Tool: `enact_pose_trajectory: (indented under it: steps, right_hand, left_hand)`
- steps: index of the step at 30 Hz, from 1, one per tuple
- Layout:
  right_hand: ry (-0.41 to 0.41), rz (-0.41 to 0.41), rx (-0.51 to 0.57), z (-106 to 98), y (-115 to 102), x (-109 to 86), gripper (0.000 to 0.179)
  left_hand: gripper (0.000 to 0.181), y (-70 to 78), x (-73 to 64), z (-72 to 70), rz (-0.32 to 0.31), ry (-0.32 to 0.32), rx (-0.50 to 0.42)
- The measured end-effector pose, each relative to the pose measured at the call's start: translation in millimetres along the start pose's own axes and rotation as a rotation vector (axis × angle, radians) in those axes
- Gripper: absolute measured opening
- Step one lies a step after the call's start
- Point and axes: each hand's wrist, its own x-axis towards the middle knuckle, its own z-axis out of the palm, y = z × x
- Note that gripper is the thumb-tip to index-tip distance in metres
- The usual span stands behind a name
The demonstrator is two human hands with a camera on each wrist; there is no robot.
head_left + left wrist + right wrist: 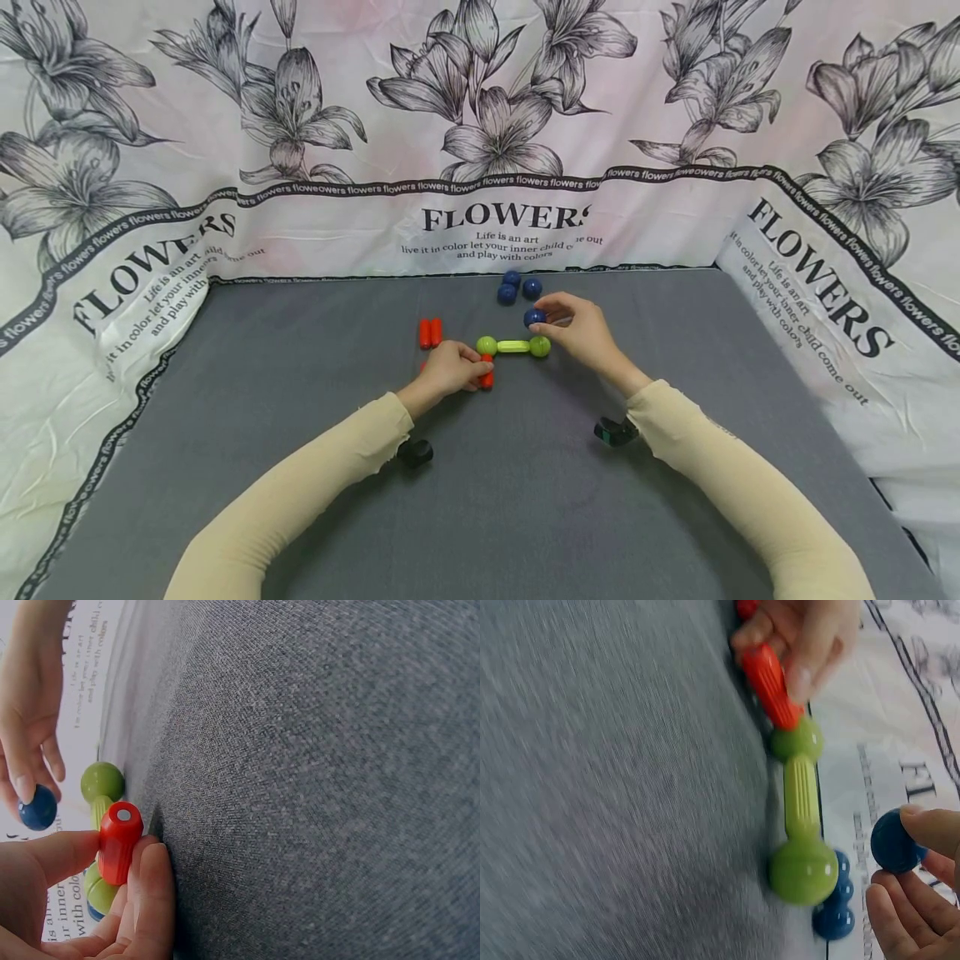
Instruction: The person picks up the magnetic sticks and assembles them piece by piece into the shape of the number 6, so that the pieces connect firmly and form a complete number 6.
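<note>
My left hand (447, 369) pinches a red ribbed rod (120, 844) between thumb and fingers. The rod's end has a small round hole, and its far end meets a green ball. That ball (486, 345) sits at the left end of a green rod (513, 346), with another green ball (540, 347) at the right end. Raised just behind the right green ball, my right hand (581, 329) holds a blue ball (894, 841) between thumb and fingertips.
Two red rods (431, 333) lie side by side left of the green piece; another red bit shows beside the left hand. Several blue balls (507, 294) rest near the back edge of the grey table (510, 517). A printed flower cloth (315, 229) hangs behind.
</note>
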Motion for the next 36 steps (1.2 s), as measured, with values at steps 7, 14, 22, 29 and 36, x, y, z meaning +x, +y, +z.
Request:
enact_pose_trajectory:
  steps: [7,14,22,29,36]
  right_hand:
    - [-0.029,-0.006,0.018,11,-8,-13.9,0.034]
    - [-0.068,0.003,0.038,22,-11,-25.1,0.031]
    - [-0.124,-0.014,0.063,35,-14,-40.8,0.031]
    - [-0.175,0.012,0.081,47,-14,-50.4,0.031]
    - [-0.205,-0.010,0.098,56,-14,-58.8,0.031]
  left_hand:
    - [0.029,-1.5,1.8,1.5,-0.018,0.004,-0.001]
    - [0.027,-3.9,3.0,3.3,-0.011,0.012,-0.017]
    - [0.027,-4.6,2.6,3.2,0.003,0.010,-0.024]
    - [0.027,-4.5,2.8,3.0,0.023,0.007,-0.020]
    - [0.026,-2.7,1.8,2.7,0.019,0.006,-0.018]
